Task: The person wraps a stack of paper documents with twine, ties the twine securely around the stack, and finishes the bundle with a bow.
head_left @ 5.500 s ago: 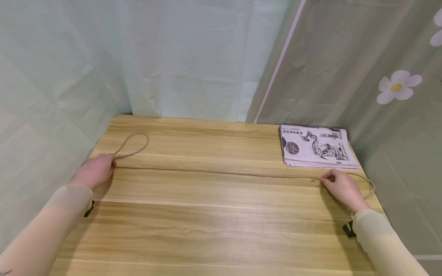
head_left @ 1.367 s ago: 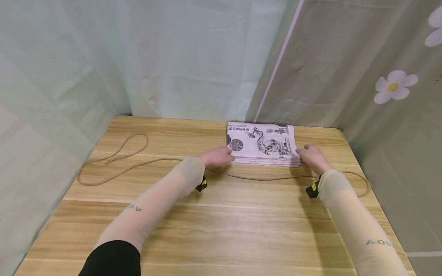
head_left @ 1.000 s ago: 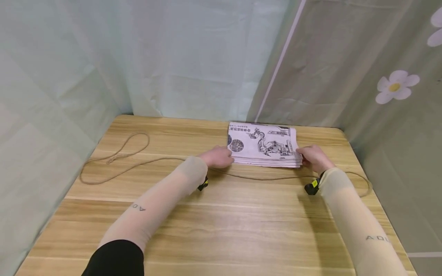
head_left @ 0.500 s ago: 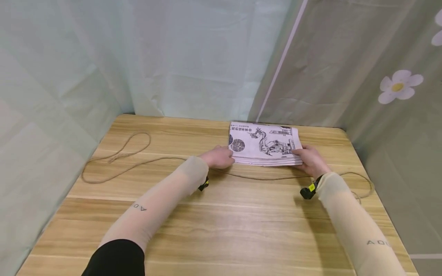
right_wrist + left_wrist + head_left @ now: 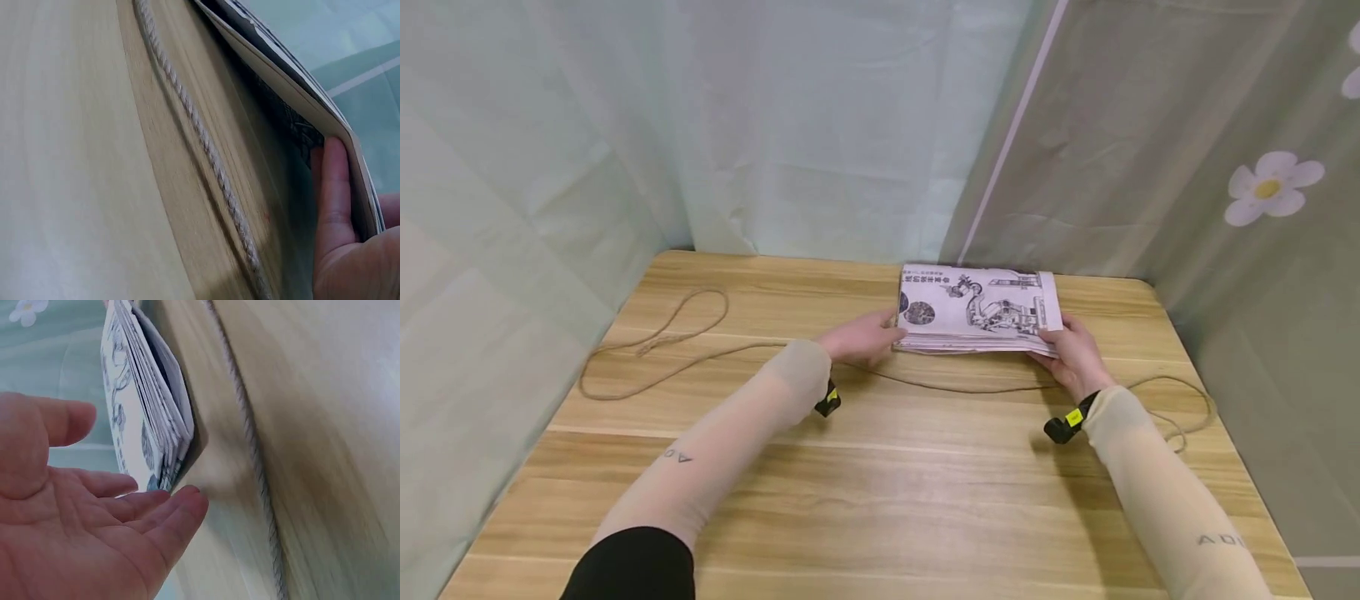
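Note:
A folded stack of newspaper (image 5: 981,304) lies near the table's far edge, its right side raised. My right hand (image 5: 1075,358) grips the right front corner, thumb on top; in the right wrist view its fingers (image 5: 335,187) reach under the lifted sheets. At the left front corner is my left hand (image 5: 861,335). The left wrist view shows its fingers (image 5: 175,525) nearly straight beside the newspaper's corner (image 5: 156,434), the thumb apart from it; whether the fingertips touch is unclear. A thin twine rope (image 5: 940,387) runs across the table in front of the newspaper, passing beneath both arms.
The rope's left end forms a loop (image 5: 700,293) on the wooden table (image 5: 910,508); its right end curls near the right edge. Pale curtains (image 5: 850,150) hang close behind and at both sides. A small black camera (image 5: 1063,427) sits on the right wrist.
Earlier both hands held the rope stretched out; the newspaper has since shifted left from the right corner. Lately my right hand raised its right side, and my left fingers straightened.

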